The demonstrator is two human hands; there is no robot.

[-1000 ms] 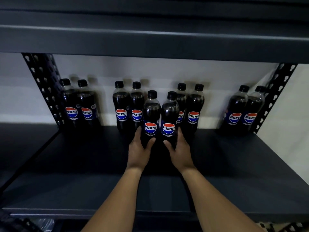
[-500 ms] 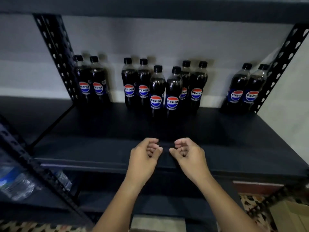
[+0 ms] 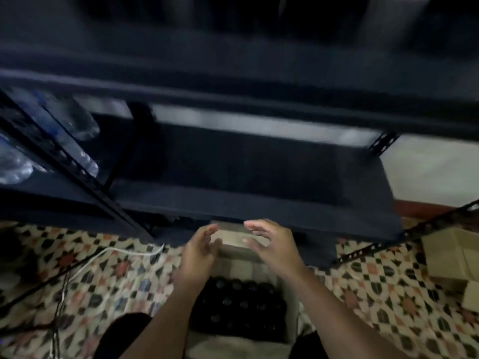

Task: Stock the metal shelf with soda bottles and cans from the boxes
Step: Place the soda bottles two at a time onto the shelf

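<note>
Patterned floor tiles carry an open cardboard box of dark-capped bottles, lower centre; both empty, spread hands, left and right, hover just above it.

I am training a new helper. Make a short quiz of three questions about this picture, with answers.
1. True or false: the left hand holds a bottle.
2. Where is the open box of dark bottles? A) on the shelf B) on the floor, below the hands C) on a chair
3. Fill in: the right hand's fingers are ____.

Key: 1 false; 2 B; 3 spread open, holding nothing.
</note>
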